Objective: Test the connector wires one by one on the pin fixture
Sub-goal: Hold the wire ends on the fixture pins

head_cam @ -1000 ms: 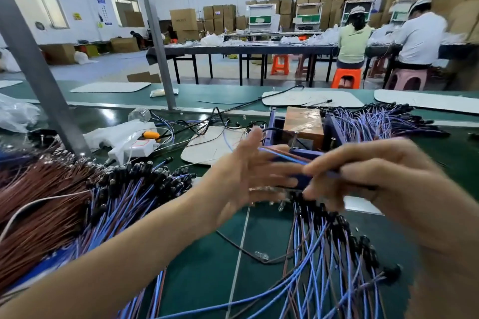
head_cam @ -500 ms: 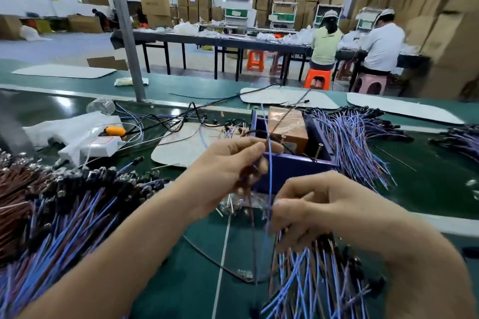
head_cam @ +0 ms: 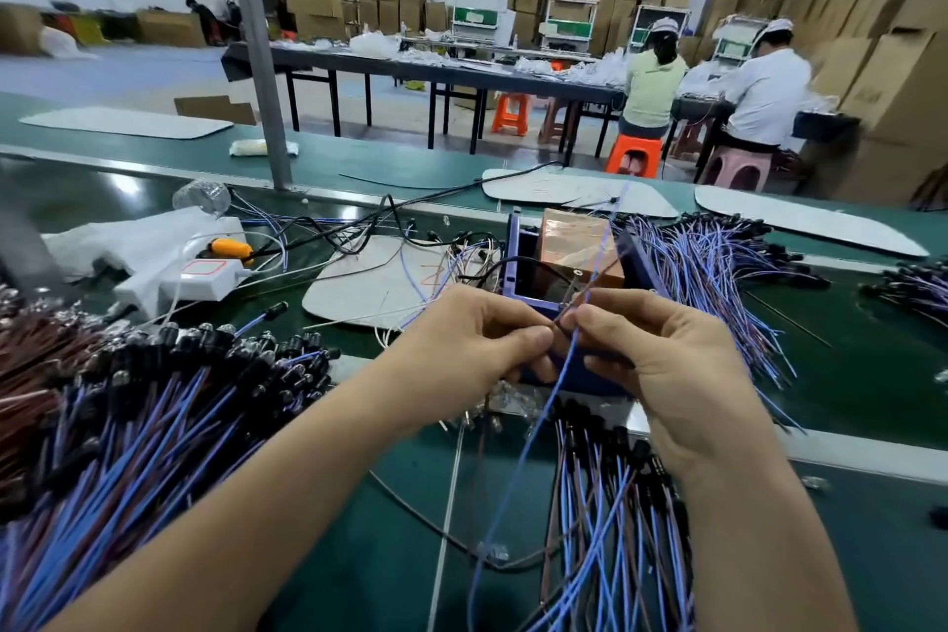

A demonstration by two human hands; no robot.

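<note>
A green worktop [head_cam: 390,570] in a workshop stacked with cartons, its wall posters too blurred to read, carries the blue pin fixture [head_cam: 518,267] near its middle. Just in front of it the left hand [head_cam: 472,349] and right hand [head_cam: 667,364] meet. Each grip is pinched narrow on one blue connector wire [head_cam: 533,431], which trails toward the near edge beside the wire piles [head_cam: 154,426].

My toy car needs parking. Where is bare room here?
Bare green mat shows between the wire pile right of the fixture and the far-right pile; also the back belt between white pads. Crowded: the left wire heap, and the bundle by the left hand and right hand pinching the blue wire.
</note>
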